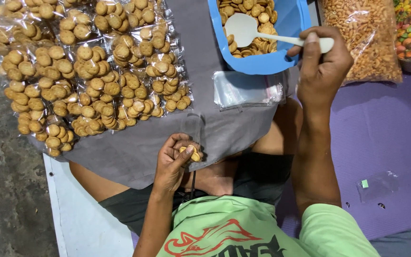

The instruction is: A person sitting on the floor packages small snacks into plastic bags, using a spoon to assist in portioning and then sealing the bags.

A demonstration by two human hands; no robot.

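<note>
Here, one small clear bag (193, 138) with about two biscuits hangs pinched shut-fisted in the left hand (174, 159). The right hand (322, 64) grips one white spoon (250, 31) over one blue tub (291, 28); roughly a dozen filled packets (86, 71) lie left.

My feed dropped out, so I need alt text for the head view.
Seen from above, a seated person's right hand holds a white spoon over a blue tub of small round biscuits, while the left hand pinches a small clear bag holding a few biscuits. Filled biscuit bags lie on a grey cloth to the left.
</note>
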